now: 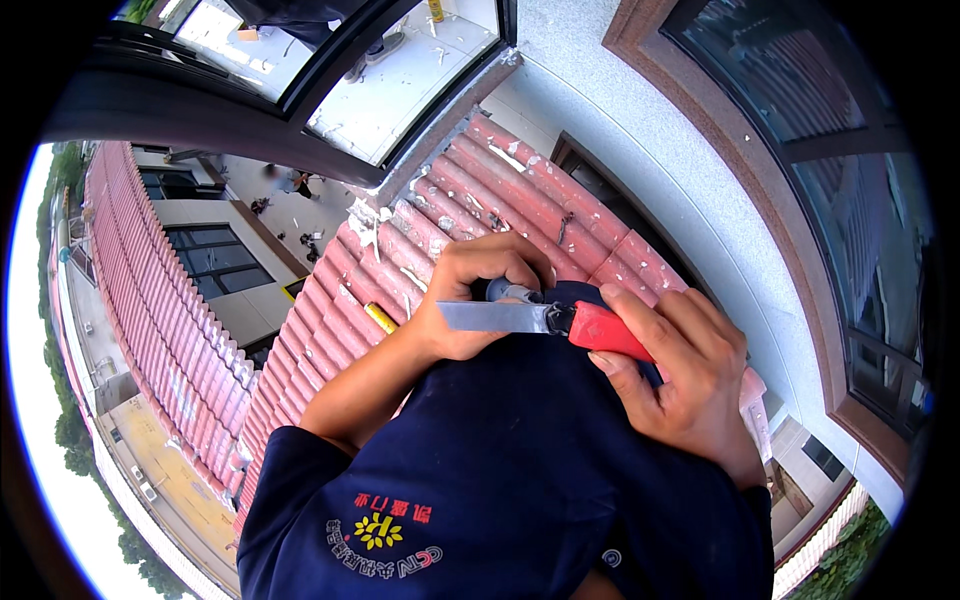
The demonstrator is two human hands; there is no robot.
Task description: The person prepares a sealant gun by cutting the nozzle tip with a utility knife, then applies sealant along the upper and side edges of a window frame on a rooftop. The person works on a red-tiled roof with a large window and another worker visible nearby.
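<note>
"While the scraper (558,320) is being listed, how is it being held?"

"By its red handle (610,332), which is being pinched between the thumb and fingers of the right hand (685,375), above the dark blue shirt (500,430). The metal blade (485,316) is being left bare, presumably so that its edge is free."

"And the left hand (453,280)?"

"Its fingers are being curled closed around a small grey piece (513,291), apparently for steadiness. Whether this is being touched by the blade cannot be told."

"Direction and long axis?"

"The blade is being pointed to the person's left, across the left hand; the long axis is being held nearly level, dipping slightly toward the handle."

"Surroundings?"

"Red roof tiles (590,225), on which a yellow tube (380,318) is being supported."
</note>
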